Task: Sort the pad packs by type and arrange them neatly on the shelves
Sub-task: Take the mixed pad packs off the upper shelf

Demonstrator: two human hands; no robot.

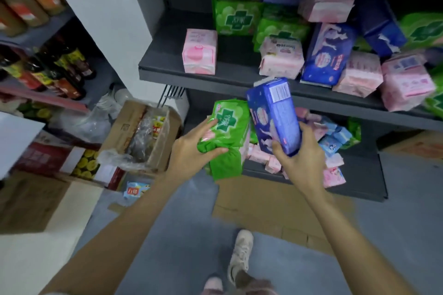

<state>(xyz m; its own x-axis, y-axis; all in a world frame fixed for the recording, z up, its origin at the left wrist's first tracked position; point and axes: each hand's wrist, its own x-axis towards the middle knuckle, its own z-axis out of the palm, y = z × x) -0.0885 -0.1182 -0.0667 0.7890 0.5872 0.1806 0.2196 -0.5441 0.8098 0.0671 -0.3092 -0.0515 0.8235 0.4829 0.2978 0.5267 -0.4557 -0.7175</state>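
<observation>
left hand (191, 151) grips green pack (225, 132); right hand (299, 158) blue pack (275, 115) (upright).

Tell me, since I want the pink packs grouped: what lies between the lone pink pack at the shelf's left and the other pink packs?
Head view: only bare dark shelf between the lone pink pack and the nearest pink pack.

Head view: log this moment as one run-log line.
left hand: grips green plastic pad pack | right hand: grips blue plastic pad pack | dark grey middle shelf: packs unsorted
</observation>
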